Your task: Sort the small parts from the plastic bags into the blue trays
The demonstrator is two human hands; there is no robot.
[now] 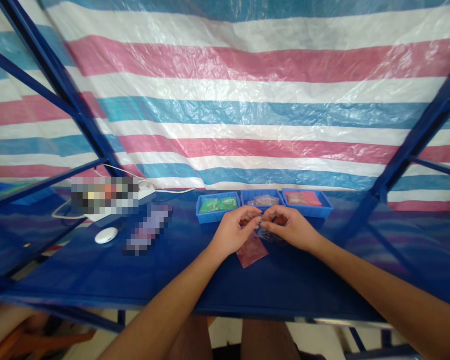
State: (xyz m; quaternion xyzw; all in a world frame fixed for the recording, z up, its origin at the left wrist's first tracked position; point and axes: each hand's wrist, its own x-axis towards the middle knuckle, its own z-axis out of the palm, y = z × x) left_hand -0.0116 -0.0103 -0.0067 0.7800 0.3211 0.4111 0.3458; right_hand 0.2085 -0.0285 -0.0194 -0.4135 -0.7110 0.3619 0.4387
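My left hand and my right hand meet over the blue table, thumbs and fingers pinched close together. Between the fingertips is something small that I cannot make out. A flat reddish translucent packet lies on the table just below my left hand. Under the fingers and partly hidden by my right hand are some clear plastic pieces. Right behind the hands stand blue bins: one with green packets, one with clear packets, one with pink-red packets.
A white oval object rests on the left of the table, beside a pixelated item. White cables run along the back. Blue metal posts flank a striped plastic sheet. Part of another person's arm shows at lower left.
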